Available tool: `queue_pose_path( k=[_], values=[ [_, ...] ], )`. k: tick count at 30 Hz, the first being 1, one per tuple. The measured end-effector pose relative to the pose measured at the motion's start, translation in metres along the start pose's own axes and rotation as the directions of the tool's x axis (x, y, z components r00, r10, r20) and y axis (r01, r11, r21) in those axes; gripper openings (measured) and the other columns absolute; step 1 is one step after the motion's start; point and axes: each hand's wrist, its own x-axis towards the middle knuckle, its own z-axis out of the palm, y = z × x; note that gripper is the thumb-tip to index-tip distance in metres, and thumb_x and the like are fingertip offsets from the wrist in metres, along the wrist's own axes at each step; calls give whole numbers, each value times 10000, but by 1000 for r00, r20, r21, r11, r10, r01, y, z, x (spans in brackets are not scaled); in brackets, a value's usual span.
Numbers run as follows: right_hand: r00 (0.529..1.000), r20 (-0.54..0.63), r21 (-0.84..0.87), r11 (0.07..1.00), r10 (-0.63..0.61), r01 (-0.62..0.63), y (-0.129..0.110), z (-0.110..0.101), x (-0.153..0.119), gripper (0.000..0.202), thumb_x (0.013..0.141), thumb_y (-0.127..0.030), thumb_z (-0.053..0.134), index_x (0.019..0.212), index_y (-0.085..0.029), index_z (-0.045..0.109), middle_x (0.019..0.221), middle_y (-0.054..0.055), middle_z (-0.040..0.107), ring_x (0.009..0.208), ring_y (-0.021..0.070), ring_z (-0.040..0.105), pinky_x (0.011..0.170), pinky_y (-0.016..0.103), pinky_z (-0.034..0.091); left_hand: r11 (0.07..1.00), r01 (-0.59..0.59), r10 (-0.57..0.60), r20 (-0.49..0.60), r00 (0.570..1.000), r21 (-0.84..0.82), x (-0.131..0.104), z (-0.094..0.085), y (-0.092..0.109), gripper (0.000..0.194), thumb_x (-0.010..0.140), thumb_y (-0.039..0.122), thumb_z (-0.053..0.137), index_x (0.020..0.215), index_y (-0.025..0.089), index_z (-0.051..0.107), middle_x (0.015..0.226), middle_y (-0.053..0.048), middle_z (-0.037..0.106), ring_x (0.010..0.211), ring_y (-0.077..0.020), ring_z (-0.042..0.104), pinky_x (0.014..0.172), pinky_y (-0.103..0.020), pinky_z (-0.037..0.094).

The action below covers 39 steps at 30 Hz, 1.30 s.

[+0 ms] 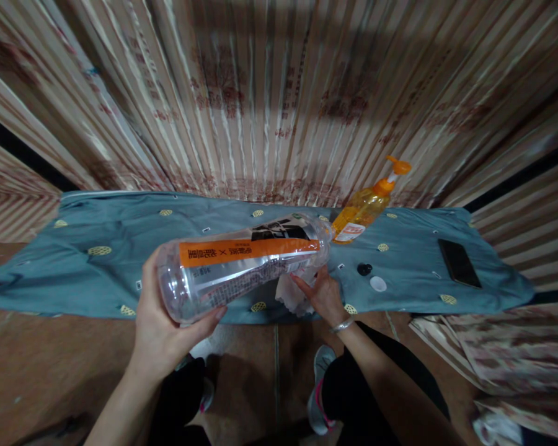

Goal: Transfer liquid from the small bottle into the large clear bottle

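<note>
Bottle (248,263) held crosswise, neck rightward, left hand (160,319) curled around its base, right hand (324,296) gripping tissue (291,295) nearer neck.

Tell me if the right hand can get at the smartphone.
Probably yes: only a black item and white disc lie between the right hand and smartphone, though that hand apparently holds tissue.

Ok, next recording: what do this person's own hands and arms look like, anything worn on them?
The left hand and right hand are both ungloved. No sleeve shows on the left forearm or right forearm. A narrow, silvery bracelet circles the right wrist; none shows on the left.
</note>
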Motion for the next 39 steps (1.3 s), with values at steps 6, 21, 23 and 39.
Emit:
queue_pose_path(
  k=[6, 21, 23, 39],
  values=[
    [1000, 28, 53, 999, 6, -7, 2, 0, 1, 761, 969, -758, 481, 1227, -49, 577, 886, 211, 779, 775, 316, 777, 646, 359, 562, 1000, 1, -1, -12, 1000, -6, 0, 0, 0, 958, 521, 575, 904, 1342, 197, 585, 1308, -158, 680, 1214, -413, 693, 1058, -633, 559],
    [1000, 21, 63, 998, -5, 4, -1, -2, 0, 742, 978, -767, 445, 1222, -77, 568, 886, 196, 773, 802, 324, 782, 672, 372, 581, 993, -113, 113, -2, 994, 34, 0, -2, -1, 944, 607, 556, 898, 1413, 192, 567, 1333, -166, 683, 1188, -385, 706, 1006, -578, 596],
    [1000, 21, 58, 998, -4, 3, -1, -1, 0, 735, 976, -755, 471, 1218, -68, 564, 886, 204, 774, 802, 327, 784, 667, 370, 578, 990, -135, 135, -7, 991, 41, 0, -2, -1, 958, 611, 565, 899, 1429, 194, 565, 1325, -167, 687, 1170, -382, 713, 986, -571, 607],
    [1000, 20, 31, 1000, 5, -5, 2, 1, 0, 753, 965, -734, 522, 1227, -30, 572, 859, 212, 772, 787, 333, 778, 643, 363, 560, 982, -179, 178, 12, 984, 54, 0, -1, 0, 1001, 659, 545, 886, 1522, 205, 510, 1335, -180, 682, 1180, -380, 708, 983, -566, 607]
  ],
)
